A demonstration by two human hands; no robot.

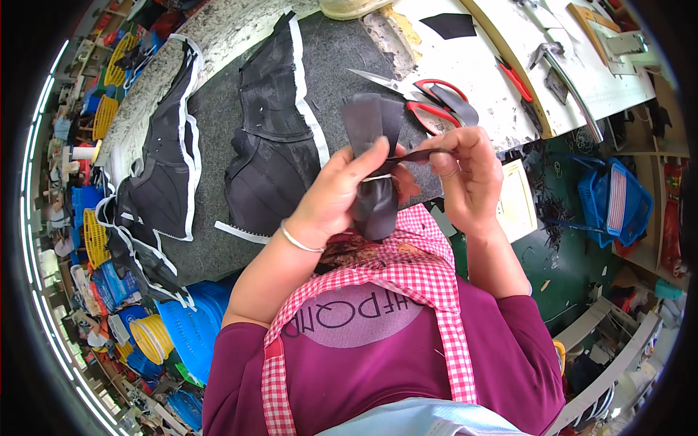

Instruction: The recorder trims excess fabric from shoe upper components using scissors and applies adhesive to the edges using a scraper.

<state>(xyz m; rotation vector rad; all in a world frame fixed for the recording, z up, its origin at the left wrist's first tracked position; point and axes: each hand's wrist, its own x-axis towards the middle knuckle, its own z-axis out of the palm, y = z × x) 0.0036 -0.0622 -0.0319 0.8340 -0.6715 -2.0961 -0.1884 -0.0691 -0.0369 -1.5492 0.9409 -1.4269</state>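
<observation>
My left hand (331,190) is closed around a bundle of black fabric pieces (376,212), gripped at its middle so both ends fan out. A thin pale band shows across the bundle just below my thumb. Between the thumb and fingers of my right hand (471,178), a narrow black strip (422,155) is pinched and stretched across to the bundle. Whether the strip is wrapped around the pieces, I cannot tell. Just beyond my hands, scissors (411,90) with red and black handles lie on the table, blades pointing left.
Black bra-like garments with white trim (270,134) lie on the dark grey tabletop (207,138) to the left. A black fabric scrap (449,26) and a red-handled tool (515,80) are farther back. Blue baskets (618,196) stand at right; a blue bin (190,327) stands lower left.
</observation>
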